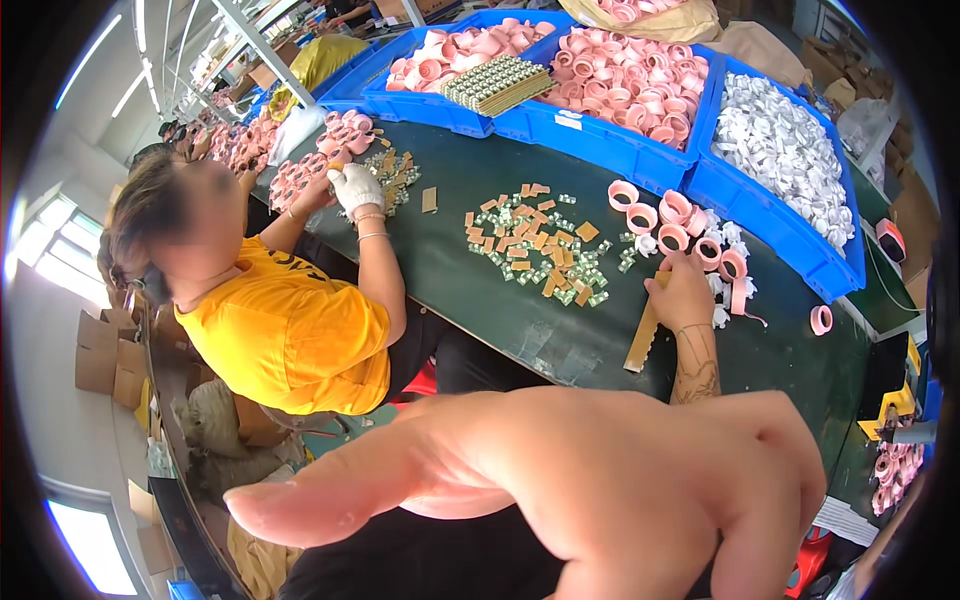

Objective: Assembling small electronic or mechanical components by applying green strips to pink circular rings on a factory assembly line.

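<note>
My left hand [600, 460] looms large and blurred across the lower part of the head view, close to the camera. Its thumb stretches out to the left; the other fingers run off the lower edge, and nothing shows in its grasp. Farther off, over the dark green table [450, 285], my right hand [682, 288] pinches a tan strip with a notched edge [642, 337], which looks like circuit board. Pink ring-shaped plastic parts [672, 237] and small white plastic pieces [722, 290] lie around its fingertips. Left of it spreads a loose pile of small green and tan circuit boards [545, 245].
Blue bins [640, 163] along the far edge hold pink parts and white pieces [770, 130]. Stacked board panels [497, 84] rest on one rim. At the left, a person in a yellow shirt [290, 325] works with a white-gloved hand [357, 188]. A lone pink ring [821, 320] lies right.
</note>
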Motion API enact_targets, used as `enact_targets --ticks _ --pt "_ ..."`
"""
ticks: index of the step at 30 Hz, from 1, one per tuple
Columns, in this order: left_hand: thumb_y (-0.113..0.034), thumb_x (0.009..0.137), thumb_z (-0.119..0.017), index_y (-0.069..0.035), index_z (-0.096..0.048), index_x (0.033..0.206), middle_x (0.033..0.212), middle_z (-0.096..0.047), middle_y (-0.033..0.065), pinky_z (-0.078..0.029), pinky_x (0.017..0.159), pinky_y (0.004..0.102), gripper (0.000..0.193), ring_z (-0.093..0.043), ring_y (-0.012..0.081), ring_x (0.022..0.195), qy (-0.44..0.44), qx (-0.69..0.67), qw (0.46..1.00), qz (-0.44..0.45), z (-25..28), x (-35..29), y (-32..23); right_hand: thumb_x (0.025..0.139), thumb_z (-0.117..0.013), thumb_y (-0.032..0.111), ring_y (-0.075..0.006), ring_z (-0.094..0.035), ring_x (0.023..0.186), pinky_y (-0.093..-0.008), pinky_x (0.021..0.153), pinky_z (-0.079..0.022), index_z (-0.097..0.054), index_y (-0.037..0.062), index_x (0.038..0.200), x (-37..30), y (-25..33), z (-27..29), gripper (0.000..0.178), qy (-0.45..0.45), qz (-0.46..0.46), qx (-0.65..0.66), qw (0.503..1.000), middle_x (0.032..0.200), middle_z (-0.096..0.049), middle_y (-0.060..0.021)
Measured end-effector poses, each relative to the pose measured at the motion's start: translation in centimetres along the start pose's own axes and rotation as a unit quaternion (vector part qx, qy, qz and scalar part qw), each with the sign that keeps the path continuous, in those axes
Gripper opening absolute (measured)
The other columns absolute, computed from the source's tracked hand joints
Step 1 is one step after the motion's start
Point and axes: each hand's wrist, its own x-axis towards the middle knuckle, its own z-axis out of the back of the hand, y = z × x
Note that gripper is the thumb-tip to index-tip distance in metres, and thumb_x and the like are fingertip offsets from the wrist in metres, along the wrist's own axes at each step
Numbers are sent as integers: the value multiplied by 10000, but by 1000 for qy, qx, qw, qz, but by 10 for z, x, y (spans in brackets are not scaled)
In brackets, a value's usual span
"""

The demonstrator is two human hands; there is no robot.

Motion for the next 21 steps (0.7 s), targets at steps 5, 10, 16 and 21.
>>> enact_targets --ticks 5,10,16,21 --pt "-977 811 -335 -174 -639 894 1064 -656 129 -437 662 323 862 -575 223 780 18 -34 999 -6 3 -1 9 839 -818 230 -363 -691 940 -479 788 -544 -622 64 1015 11 -16 -9 311 -61 20 85 994 1008 -699 -136" --pt "-1029 762 -326 -164 -642 879 1022 -658 134 -437 625 305 928 -591 217 744 37 -55 998 -11 -7 4 7 885 -784 193 -190 -654 692 -328 654 -508 -685 23 962 23 -13 -16 211 -54 45 216 974 807 -695 -87" --pt "-358 951 -745 -26 -586 1050 1064 -635 85 -445 946 340 382 -587 198 1008 -388 442 753 296 51 -109 6 973 -733 199 -48 -552 600 -214 541 -446 -742 16 1033 8 8 -1 192 38 46 540 839 793 -668 14" --pt "-356 1042 -645 14 -633 1128 827 -674 73 -538 723 300 380 -667 132 751 -424 401 642 497 88 -224 25 1002 -717 235 -61 -600 599 -219 556 -494 -725 -13 1049 -12 42 -20 253 134 74 569 808 789 -672 -1"
